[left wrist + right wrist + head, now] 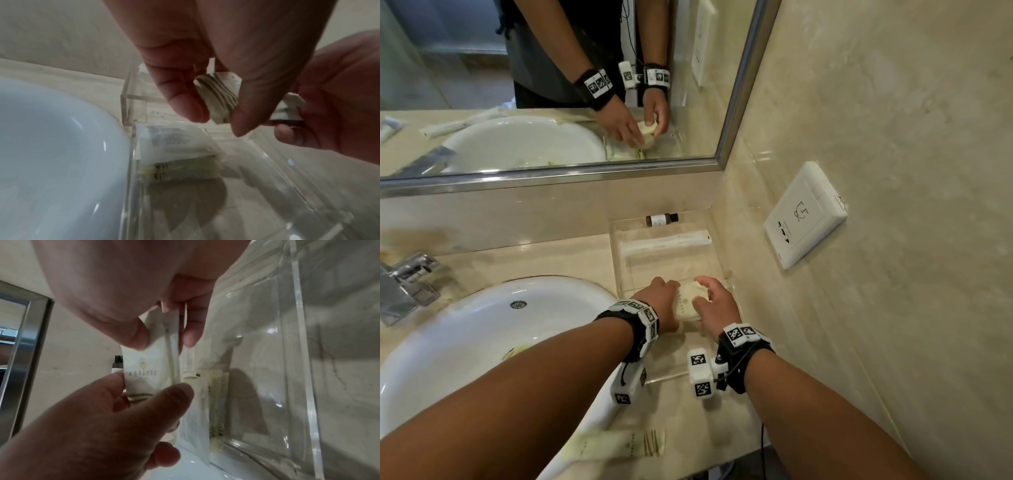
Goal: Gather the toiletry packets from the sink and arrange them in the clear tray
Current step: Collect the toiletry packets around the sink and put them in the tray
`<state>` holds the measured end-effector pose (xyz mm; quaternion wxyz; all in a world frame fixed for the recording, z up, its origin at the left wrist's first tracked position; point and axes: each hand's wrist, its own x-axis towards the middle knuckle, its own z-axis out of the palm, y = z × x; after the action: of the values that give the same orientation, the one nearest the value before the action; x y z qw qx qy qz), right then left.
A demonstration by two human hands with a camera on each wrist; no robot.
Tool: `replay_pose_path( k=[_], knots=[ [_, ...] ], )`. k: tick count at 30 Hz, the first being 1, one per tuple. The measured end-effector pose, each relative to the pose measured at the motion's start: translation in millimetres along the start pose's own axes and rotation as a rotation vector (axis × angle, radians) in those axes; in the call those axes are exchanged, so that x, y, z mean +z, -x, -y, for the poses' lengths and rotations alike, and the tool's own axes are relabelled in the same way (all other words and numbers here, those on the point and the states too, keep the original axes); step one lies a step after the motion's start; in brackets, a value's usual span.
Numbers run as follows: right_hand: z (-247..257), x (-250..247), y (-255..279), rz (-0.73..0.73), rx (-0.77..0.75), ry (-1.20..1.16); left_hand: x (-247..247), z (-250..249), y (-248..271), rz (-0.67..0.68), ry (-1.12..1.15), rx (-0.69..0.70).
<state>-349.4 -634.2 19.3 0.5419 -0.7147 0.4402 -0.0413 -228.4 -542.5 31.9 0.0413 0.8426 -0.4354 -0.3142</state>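
A cream toiletry packet (687, 305) with a printed logo and dark stripes is held over the near end of the clear tray (616, 255). My left hand (666, 291) pinches its striped end (218, 97), and my right hand (705, 291) pinches the opposite end (151, 366) between thumb and fingers. Beneath it, other packets (174, 142) lie flat in the tray against its sink-side wall. A long white packet (664, 241) lies across the tray's far end. Another cream packet (619, 443) lies on the counter near the front edge.
The white sink (482, 342) sits left of the tray, with a chrome faucet (407, 284) at its far left. A small brown bottle (661, 219) lies by the back wall. The right wall carries a white socket plate (804, 216). A mirror (551, 85) hangs above.
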Motion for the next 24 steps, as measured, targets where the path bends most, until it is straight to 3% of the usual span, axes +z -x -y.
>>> replay_pose_path(
  k=[3, 8, 14, 19, 24],
  knots=[
    [-5, -9, -4, -0.051, 0.024, 0.067, 2, 2, -4, 0.008, -0.013, -0.003],
    [-17, -29, -13, -0.189, 0.194, 0.222, 4, 17, -4, 0.022, -0.129, 0.010],
    [-28, -22, -23, -0.168, 0.254, 0.356, 16, 26, -1, 0.096, -0.271, 0.097],
    [-31, -6, -23, -0.132, 0.233, 0.391, 21, 24, 0, 0.068, -0.338, 0.146],
    [-38, 7, -21, -0.090, 0.152, 0.614, 20, 23, 1, 0.054, -0.358, 0.177]
  ],
)
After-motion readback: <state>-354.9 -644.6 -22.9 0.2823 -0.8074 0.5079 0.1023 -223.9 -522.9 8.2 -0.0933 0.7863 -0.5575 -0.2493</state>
